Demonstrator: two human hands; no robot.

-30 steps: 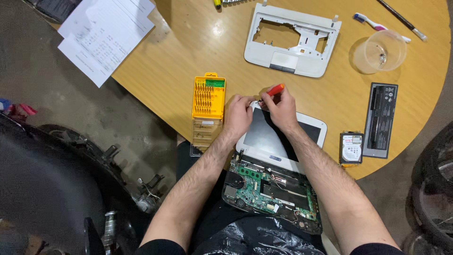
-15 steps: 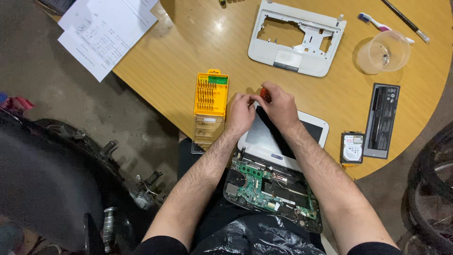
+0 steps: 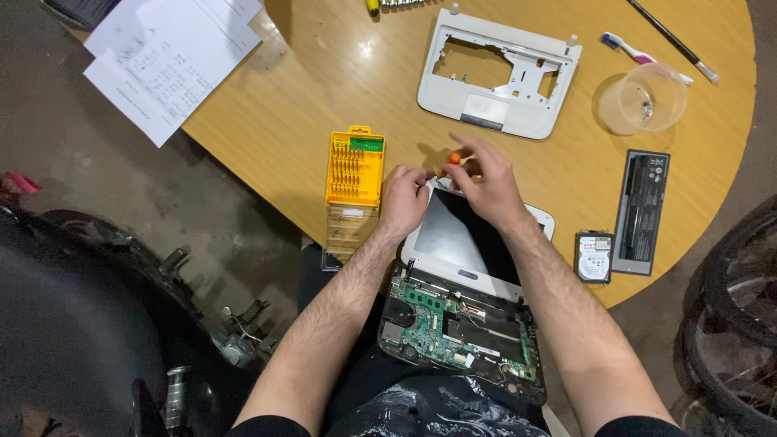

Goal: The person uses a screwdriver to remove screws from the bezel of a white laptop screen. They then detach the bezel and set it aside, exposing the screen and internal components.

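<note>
both hands at far edge of white laptop lid (image 3: 469, 235), near desk (image 3: 324, 97) edge. right hand (image 3: 486, 182) pinching orange-tipped screwdriver (image 3: 453, 159); left hand (image 3: 403, 198) curled on lid corner. yellow bit case (image 3: 354, 166) just left.

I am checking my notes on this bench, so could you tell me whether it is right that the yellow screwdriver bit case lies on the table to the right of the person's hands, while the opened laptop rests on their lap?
Not quite. The head view shows the yellow screwdriver bit case on the table to the left of the left hand and right hand, not the right. The opened laptop does rest on their lap.
</note>
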